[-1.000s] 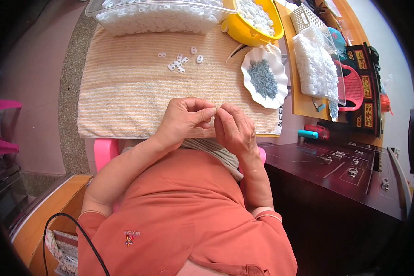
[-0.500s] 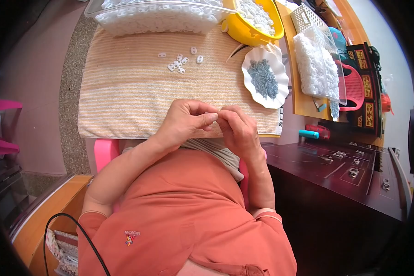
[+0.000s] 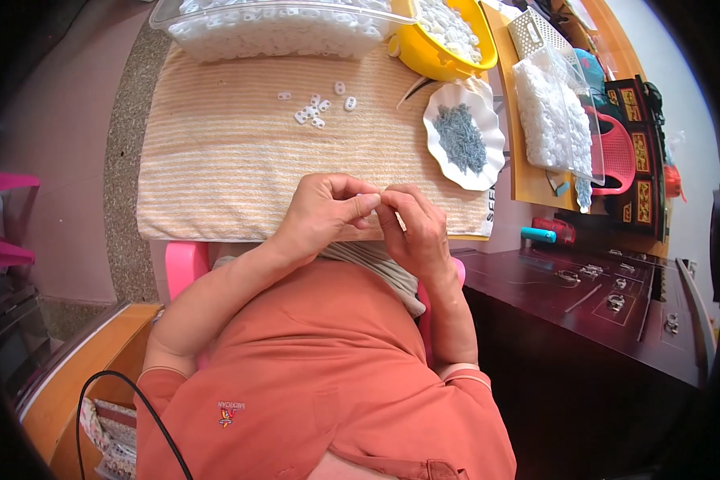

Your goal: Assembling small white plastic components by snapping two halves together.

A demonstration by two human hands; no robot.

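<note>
11 o'clock: 1 clear bin [image 3: 284, 51], white links [image 3: 284, 32]; nearer, 3 lone links [image 3: 350, 104] plus cluster [image 3: 301, 117] | left hand [image 3: 323, 210], right hand [image 3: 420, 228]: pinched, contents can't tell | 1 o'clock: 1 yellow basin [image 3: 426, 64], white parts [image 3: 448, 32] | 2 o'clock: 1 dish [image 3: 438, 157], grey bits [image 3: 461, 138]

Floor [image 3: 66, 132]: pinkish, to my left, with a speckled stone strip [image 3: 128, 176] running along it
Stool [image 3: 12, 181]: bright pink plastic, at my far left
Low wooden unit [image 3: 60, 416]: open-topped, behind my left elbow
Dark red cabinet [image 3: 528, 292]: glossy, with metal fittings, at my right
Pink chair [image 3: 616, 156]: slotted back, beyond the side table [image 3: 528, 182]
Carved dark furniture [image 3: 640, 160]: gold panels
Wall [image 3: 680, 96]: pale, brightly lit, on my right
</note>
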